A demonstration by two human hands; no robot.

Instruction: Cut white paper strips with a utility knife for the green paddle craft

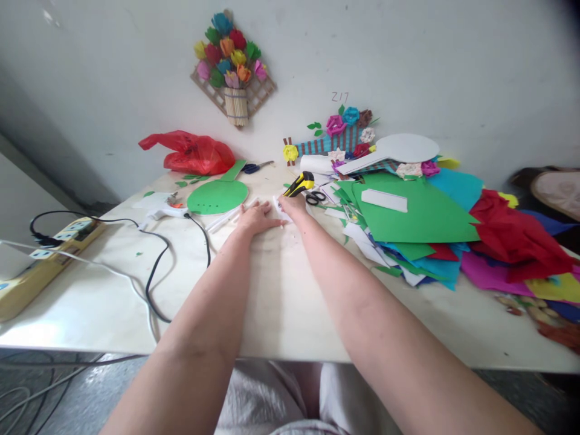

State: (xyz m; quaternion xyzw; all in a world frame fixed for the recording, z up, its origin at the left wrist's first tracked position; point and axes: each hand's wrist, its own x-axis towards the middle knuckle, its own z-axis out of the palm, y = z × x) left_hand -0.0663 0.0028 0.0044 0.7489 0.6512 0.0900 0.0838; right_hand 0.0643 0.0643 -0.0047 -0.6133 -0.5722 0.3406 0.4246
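My left hand (257, 218) lies flat on the white table (281, 302), fingers stretched out and pressing down on a small white strip (277, 208). My right hand (294, 204) is closed around a yellow and black utility knife (299, 183), its tip pointing down at the same strip just right of my left fingers. A green paper paddle shape (218, 195) lies just left of my left hand, with white sticks (229, 217) beside it.
A pile of coloured paper sheets (417, 220) fills the table's right side, black scissors (316, 197) at its edge. A glue gun (158, 205), black cable (156, 266) and power strip (45, 254) sit left. A red plastic bag (190, 152) and blue scissors (254, 167) lie by the wall.
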